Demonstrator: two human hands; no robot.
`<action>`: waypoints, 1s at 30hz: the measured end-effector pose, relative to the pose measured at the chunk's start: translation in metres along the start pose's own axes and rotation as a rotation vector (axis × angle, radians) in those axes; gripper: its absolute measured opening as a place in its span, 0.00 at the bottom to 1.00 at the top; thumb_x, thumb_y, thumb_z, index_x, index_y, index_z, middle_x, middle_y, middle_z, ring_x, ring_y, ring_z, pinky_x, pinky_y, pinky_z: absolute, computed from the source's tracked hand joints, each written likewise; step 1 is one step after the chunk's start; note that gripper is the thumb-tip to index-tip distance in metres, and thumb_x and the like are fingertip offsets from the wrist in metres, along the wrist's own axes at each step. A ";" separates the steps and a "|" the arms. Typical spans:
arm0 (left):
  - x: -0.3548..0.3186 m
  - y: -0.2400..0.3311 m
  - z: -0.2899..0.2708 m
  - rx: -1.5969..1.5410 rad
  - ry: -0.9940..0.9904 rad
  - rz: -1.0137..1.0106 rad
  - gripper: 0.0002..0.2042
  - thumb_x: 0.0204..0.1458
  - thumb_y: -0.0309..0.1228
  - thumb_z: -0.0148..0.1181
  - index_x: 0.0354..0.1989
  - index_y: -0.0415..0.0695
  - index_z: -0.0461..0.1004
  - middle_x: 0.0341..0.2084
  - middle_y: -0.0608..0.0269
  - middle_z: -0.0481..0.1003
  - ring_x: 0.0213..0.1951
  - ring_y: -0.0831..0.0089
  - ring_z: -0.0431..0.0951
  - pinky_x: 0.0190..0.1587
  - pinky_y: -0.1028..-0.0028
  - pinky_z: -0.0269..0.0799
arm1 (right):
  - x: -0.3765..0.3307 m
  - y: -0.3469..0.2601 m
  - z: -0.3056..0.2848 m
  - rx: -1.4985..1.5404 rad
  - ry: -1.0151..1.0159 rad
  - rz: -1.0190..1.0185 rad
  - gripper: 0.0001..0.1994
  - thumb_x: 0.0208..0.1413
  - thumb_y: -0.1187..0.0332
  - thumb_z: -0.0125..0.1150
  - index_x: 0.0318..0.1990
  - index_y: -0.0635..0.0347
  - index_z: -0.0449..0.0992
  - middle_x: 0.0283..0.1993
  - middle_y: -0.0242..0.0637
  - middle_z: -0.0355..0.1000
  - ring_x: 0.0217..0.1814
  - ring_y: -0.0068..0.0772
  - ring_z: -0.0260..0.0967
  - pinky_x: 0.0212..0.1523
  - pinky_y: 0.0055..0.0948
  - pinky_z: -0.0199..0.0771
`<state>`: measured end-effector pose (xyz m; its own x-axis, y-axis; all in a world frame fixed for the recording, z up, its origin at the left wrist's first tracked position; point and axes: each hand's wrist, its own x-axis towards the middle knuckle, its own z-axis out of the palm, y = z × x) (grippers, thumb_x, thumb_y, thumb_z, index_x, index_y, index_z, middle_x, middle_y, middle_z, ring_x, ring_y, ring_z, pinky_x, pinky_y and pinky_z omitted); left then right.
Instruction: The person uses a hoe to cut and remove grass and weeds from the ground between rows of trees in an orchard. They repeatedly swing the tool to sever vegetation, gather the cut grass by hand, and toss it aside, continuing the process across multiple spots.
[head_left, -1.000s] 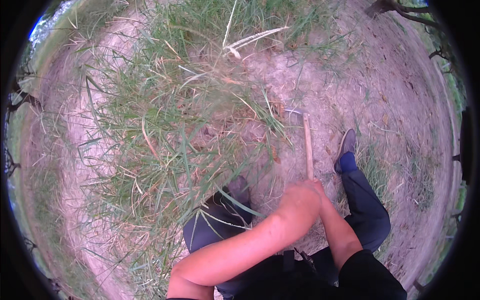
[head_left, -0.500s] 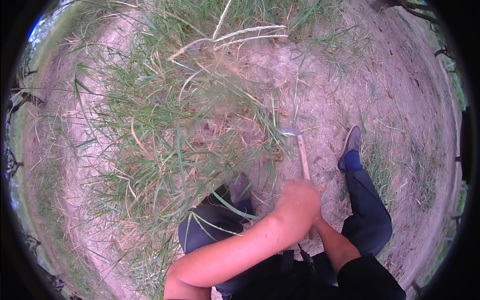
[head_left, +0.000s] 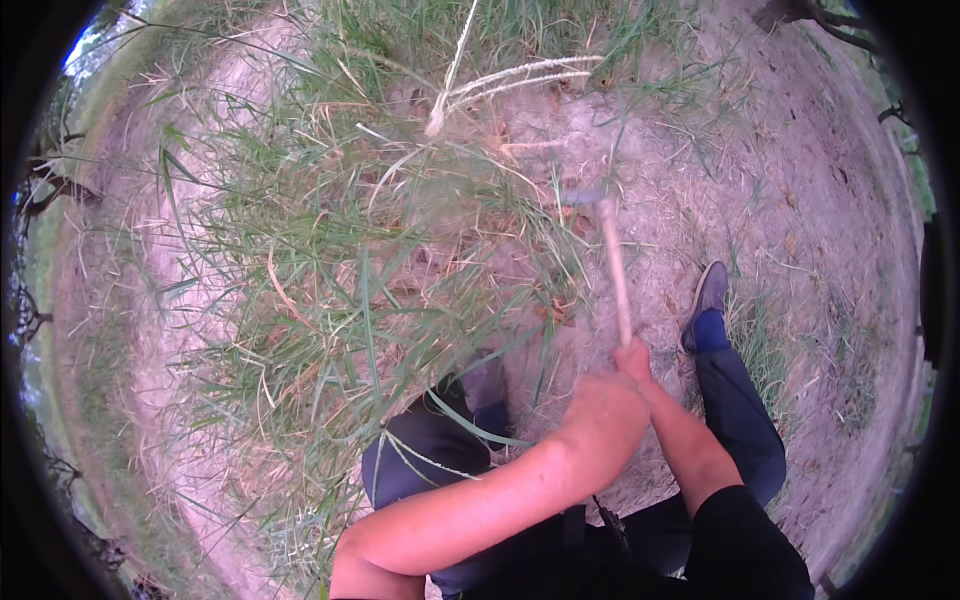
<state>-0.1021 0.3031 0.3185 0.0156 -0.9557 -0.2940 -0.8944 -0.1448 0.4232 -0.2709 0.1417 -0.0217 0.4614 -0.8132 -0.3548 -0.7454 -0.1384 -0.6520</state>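
A hoe with a pale wooden handle and a narrow metal head reaches away from me over the ground. Its head is slightly blurred and points left, over the right edge of the grass clump. My right hand is closed round the handle, farther along it than the left. My left hand, its arm crossing in from the lower left, is closed at the handle just nearer to me. The left fingers are mostly hidden, and the handle's near end is covered by my arms.
Pale dry soil stretches along the right. My shoes stand apart, the right shoe on soil and the left shoe beside the grass. Seed-head stalks rise at the far middle. Dark branches edge the view.
The hoe's head has moved farther from me and its blade looks raised. My right hand, earlier hidden behind the left, now shows ahead of it on the handle. The left hand has shifted slightly right.
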 end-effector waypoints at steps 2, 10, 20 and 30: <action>0.002 -0.007 -0.002 -0.009 -0.031 -0.016 0.10 0.42 0.25 0.57 0.35 0.41 0.76 0.31 0.58 0.76 0.37 0.63 0.77 0.39 0.68 0.70 | -0.091 0.039 0.017 0.209 -0.226 0.196 0.08 0.50 0.69 0.60 0.32 0.65 0.71 0.21 0.36 0.69 0.22 0.26 0.69 0.21 0.32 0.70; -0.007 -0.004 0.011 -0.091 0.018 -0.066 0.10 0.42 0.25 0.58 0.35 0.40 0.76 0.31 0.57 0.76 0.37 0.63 0.76 0.38 0.69 0.70 | -0.032 -0.012 -0.004 0.333 -0.304 0.255 0.10 0.50 0.68 0.63 0.34 0.62 0.69 0.19 0.32 0.66 0.16 0.24 0.64 0.16 0.28 0.66; -0.004 0.004 0.002 0.065 -0.061 -0.033 0.11 0.43 0.27 0.58 0.36 0.39 0.76 0.30 0.59 0.75 0.36 0.65 0.76 0.37 0.69 0.69 | 0.006 -0.058 0.033 0.056 -0.230 0.196 0.10 0.52 0.68 0.58 0.39 0.64 0.72 0.22 0.38 0.70 0.23 0.27 0.71 0.21 0.29 0.71; -0.010 -0.001 -0.001 0.005 -0.109 -0.018 0.12 0.43 0.26 0.58 0.37 0.38 0.75 0.32 0.57 0.75 0.36 0.65 0.76 0.38 0.70 0.70 | -0.033 -0.011 0.012 0.326 -0.356 0.182 0.08 0.49 0.71 0.61 0.35 0.61 0.70 0.24 0.33 0.69 0.22 0.23 0.67 0.20 0.27 0.67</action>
<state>-0.1010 0.3125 0.3215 -0.0165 -0.9192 -0.3935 -0.8966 -0.1606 0.4128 -0.2720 0.1774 -0.0105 0.5155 -0.5569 -0.6512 -0.6665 0.2171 -0.7132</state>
